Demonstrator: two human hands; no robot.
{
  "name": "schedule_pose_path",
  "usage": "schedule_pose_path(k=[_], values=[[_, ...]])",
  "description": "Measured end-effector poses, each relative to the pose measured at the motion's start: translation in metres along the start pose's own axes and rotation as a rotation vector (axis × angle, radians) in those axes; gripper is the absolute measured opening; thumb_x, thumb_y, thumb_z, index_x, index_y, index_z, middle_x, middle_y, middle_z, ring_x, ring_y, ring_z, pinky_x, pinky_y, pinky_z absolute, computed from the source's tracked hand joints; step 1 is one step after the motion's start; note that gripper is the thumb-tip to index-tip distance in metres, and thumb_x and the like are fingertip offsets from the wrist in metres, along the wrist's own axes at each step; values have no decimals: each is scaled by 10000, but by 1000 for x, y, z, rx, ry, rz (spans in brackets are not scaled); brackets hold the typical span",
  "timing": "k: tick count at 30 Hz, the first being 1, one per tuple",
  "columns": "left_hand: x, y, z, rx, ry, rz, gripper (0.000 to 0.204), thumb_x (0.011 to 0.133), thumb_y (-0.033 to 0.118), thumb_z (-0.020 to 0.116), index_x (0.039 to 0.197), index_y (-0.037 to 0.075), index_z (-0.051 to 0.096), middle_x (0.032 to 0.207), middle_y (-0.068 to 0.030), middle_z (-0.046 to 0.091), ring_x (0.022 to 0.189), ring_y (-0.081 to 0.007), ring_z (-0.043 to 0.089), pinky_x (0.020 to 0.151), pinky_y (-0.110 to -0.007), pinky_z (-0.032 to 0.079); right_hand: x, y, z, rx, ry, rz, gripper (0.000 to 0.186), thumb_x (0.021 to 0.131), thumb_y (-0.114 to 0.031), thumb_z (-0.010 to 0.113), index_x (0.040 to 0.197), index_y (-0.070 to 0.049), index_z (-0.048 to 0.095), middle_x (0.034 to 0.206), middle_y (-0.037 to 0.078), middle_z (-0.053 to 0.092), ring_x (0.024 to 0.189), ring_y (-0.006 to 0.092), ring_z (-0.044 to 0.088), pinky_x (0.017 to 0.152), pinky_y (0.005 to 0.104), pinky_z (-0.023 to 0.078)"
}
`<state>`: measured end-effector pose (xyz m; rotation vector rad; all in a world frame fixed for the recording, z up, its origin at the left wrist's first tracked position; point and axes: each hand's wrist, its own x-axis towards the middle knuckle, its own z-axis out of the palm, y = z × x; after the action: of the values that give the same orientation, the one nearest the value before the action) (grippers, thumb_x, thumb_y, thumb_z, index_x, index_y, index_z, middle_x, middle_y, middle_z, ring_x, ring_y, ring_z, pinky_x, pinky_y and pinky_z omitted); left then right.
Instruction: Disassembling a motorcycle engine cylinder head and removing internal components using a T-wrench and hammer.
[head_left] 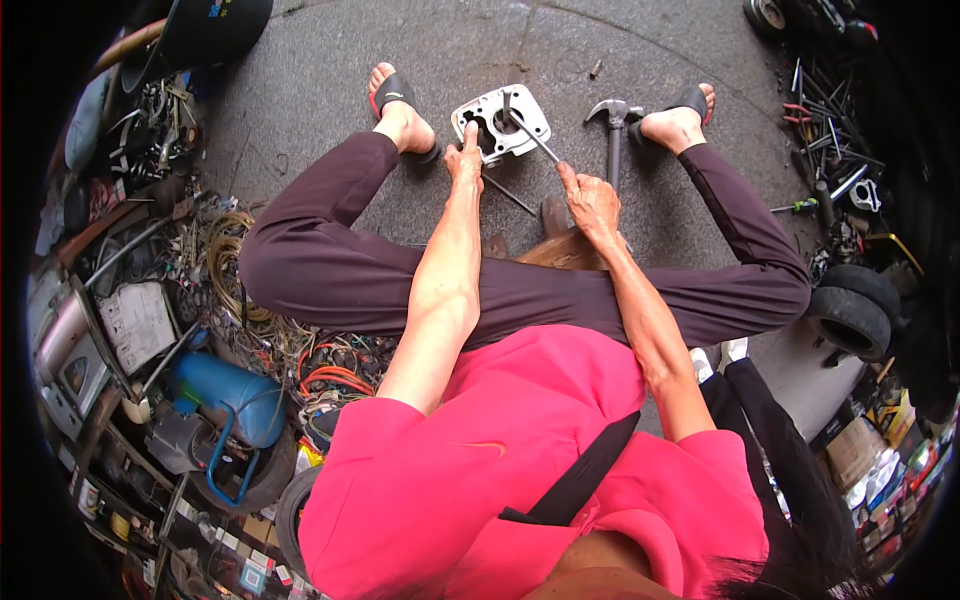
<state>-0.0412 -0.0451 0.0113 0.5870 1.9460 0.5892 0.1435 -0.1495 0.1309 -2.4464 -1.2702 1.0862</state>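
A pale metal engine casing [530, 110] with a large round opening and several bolt holes sits on the grey ground between my feet. My left hand [464, 160] grips its near left edge, thumb on top. In my right hand [592, 203] is a slim metal L-shaped wrench [535, 138]; its short end is at the casing's round opening, and whether it touches is unclear. A thin dark rod [510, 195] lies just on the near side of the casing. To the right, a claw hammer [615, 140] lies with its head away from me.
I sit on a low wooden stool [565, 252]. Piled at left are wires [325, 375] and a blue compressor tank [228, 398]. Hand tools [825, 120] and tyres [852, 310] are at right. A person in black trousers [770, 420] is close by at lower right.
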Motion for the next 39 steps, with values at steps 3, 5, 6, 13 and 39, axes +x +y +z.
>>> schedule_pose_path(k=[3,5,6,13,39], values=[[7,-6,1,-63,-26,-26,935,703,600,724,1201,-156,489,1165,-273,567,1052,-324,571,882,-392,458,-4,-4,-8,119,87,-66,652,906,-598,431,680,-19,629,634,236,576,621,397,592,591,488,435],[9,-10,2,-112,-39,-48,899,722,591,711,1181,-155,509,1140,-268,580,1034,-321,577,881,-392,456,-7,-8,-15,326,184,-143,623,903,-566,489,635,-10,570,520,196,465,460,316,470,485,438,367],[9,-12,2,-103,-33,-53,888,726,590,708,1175,-152,517,1135,-267,583,1028,-319,579,878,-392,457,-8,-9,-19,378,209,-179,623,904,-562,493,627,-7,559,516,191,449,455,304,449,480,431,362],[5,-4,0,-15,-37,-5,844,728,578,710,1147,-134,540,1136,-283,586,1049,-330,579,886,-394,455,3,-1,-3,-105,69,-58,741,892,-661,373,657,-11,641,648,232,606,622,401,619,595,474,464],[18,-4,6,-220,-110,-202,968,714,716,626,1190,-122,530,1165,-220,585,999,-281,598,842,-387,494,1,-2,-23,325,208,-276,693,891,-633,433,615,-15,585,564,219,536,532,378,580,516,467,420]])
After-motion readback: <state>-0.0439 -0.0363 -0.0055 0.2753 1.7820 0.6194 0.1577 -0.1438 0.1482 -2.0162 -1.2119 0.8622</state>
